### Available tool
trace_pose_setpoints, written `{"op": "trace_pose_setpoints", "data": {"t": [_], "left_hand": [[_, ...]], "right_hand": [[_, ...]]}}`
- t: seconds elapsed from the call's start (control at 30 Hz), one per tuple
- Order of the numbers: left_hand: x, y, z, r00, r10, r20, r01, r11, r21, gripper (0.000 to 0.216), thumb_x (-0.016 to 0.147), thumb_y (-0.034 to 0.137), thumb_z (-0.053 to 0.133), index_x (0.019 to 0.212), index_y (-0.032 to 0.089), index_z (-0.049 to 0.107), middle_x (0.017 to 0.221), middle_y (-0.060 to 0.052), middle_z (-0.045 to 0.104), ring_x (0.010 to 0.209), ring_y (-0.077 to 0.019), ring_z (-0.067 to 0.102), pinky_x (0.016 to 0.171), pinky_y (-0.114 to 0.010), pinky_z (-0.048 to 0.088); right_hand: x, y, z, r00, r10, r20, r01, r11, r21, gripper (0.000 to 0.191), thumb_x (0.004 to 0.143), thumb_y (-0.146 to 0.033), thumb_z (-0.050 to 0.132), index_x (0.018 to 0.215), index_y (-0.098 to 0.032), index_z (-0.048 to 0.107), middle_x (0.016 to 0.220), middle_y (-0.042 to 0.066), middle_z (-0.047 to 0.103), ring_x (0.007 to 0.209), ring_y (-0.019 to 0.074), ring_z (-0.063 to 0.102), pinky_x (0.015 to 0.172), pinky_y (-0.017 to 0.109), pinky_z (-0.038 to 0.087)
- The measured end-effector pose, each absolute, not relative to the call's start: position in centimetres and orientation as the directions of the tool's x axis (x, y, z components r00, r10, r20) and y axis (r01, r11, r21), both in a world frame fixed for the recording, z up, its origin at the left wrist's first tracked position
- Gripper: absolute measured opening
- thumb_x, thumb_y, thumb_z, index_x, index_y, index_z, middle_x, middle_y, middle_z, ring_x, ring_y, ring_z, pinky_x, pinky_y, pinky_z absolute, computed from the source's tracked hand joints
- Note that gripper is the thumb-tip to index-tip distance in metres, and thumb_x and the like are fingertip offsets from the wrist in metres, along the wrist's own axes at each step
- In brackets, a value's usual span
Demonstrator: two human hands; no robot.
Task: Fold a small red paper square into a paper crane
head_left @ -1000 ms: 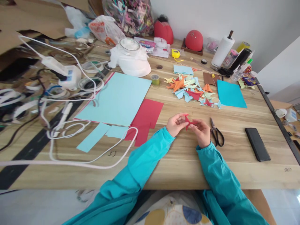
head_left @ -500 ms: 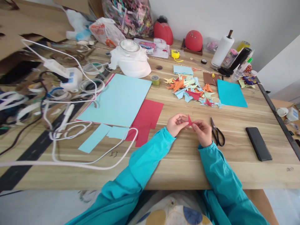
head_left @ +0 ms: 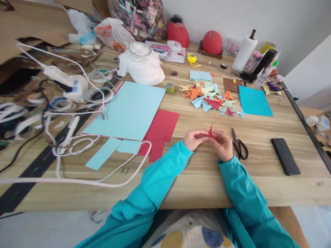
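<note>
A small folded red paper piece (head_left: 210,132) is pinched between both my hands above the wooden table (head_left: 201,179). My left hand (head_left: 194,139) grips it from the left with fingers curled. My right hand (head_left: 223,144) grips it from the right, fingers closed around it. Both arms wear teal sleeves. Black scissors (head_left: 239,146) lie just right of my right hand. A red paper sheet (head_left: 161,131) and a large light blue sheet (head_left: 129,110) lie to the left.
A pile of folded paper shapes (head_left: 209,98) sits beyond my hands, next to a teal sheet (head_left: 253,101). A black phone (head_left: 285,160) lies at the right. White cables (head_left: 77,144) and tape rolls clutter the left. A paper towel roll (head_left: 245,52) stands at the back.
My hands have drawn closer together around the red paper piece, with the fingers folding over it more tightly. The view shifted slightly.
</note>
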State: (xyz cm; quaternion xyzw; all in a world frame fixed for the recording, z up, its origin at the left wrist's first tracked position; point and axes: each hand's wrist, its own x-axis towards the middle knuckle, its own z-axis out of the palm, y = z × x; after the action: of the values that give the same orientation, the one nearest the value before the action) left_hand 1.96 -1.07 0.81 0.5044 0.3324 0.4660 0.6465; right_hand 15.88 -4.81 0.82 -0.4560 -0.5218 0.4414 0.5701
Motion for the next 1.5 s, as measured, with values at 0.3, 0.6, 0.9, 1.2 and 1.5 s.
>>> {"op": "trace_pose_setpoints", "data": {"t": [0.3,0.6,0.9,1.2,1.5], "left_hand": [[1.72,-0.84,1.02,0.321,0.945,0.053,-0.247,0.030,0.968,0.025,0.053,0.034,0.077,0.066,0.014,0.070,0.077,-0.006,0.069,0.068,-0.0169,0.064,0.065,-0.030,0.055],[1.56,-1.03,1.32,0.348,0.933,-0.091,-0.190,0.165,0.968,0.029,0.055,0.034,0.076,0.071,0.011,0.068,0.060,-0.005,0.069,0.054,-0.0162,0.064,0.061,-0.030,0.054],[1.86,-1.09,1.41,0.356,0.928,-0.106,-0.242,0.201,0.949,0.033,0.053,0.032,0.077,0.076,0.010,0.069,0.053,-0.002,0.066,0.047,-0.0144,0.061,0.053,-0.028,0.052],[1.59,-0.88,1.34,0.366,0.916,-0.164,-0.279,0.277,0.919,0.031,0.049,0.028,0.079,0.072,0.010,0.069,0.053,-0.003,0.066,0.042,-0.0132,0.058,0.048,-0.027,0.050],[1.83,-1.01,1.25,0.370,0.916,-0.154,-0.248,0.258,0.934,0.036,0.049,0.032,0.080,0.075,0.010,0.067,0.054,-0.003,0.066,0.045,-0.0136,0.060,0.051,-0.027,0.051]], "right_hand": [[16.20,-4.73,1.04,0.065,0.948,0.311,0.220,0.290,-0.931,0.008,0.074,-0.026,0.066,0.081,-0.022,0.066,0.085,0.005,0.064,0.082,0.0174,0.061,0.066,0.029,0.050],[16.02,-4.70,0.93,0.069,0.987,0.142,-0.027,0.144,-0.989,0.016,0.071,-0.028,0.069,0.078,-0.018,0.059,0.069,0.001,0.065,0.062,0.0134,0.061,0.059,0.028,0.050],[15.92,-4.53,0.94,0.032,0.997,0.066,-0.150,0.070,-0.986,0.020,0.071,-0.028,0.069,0.081,-0.018,0.055,0.062,-0.002,0.065,0.050,0.0096,0.057,0.049,0.023,0.045],[15.93,-4.63,1.11,-0.028,0.998,0.063,-0.170,0.057,-0.984,0.026,0.070,-0.028,0.069,0.089,-0.020,0.053,0.062,-0.003,0.065,0.050,0.0096,0.057,0.049,0.023,0.046],[15.84,-4.48,1.04,-0.029,0.999,0.020,-0.210,0.014,-0.978,0.019,0.069,-0.025,0.070,0.080,-0.018,0.057,0.060,-0.002,0.065,0.049,0.0102,0.058,0.047,0.023,0.046]]}}
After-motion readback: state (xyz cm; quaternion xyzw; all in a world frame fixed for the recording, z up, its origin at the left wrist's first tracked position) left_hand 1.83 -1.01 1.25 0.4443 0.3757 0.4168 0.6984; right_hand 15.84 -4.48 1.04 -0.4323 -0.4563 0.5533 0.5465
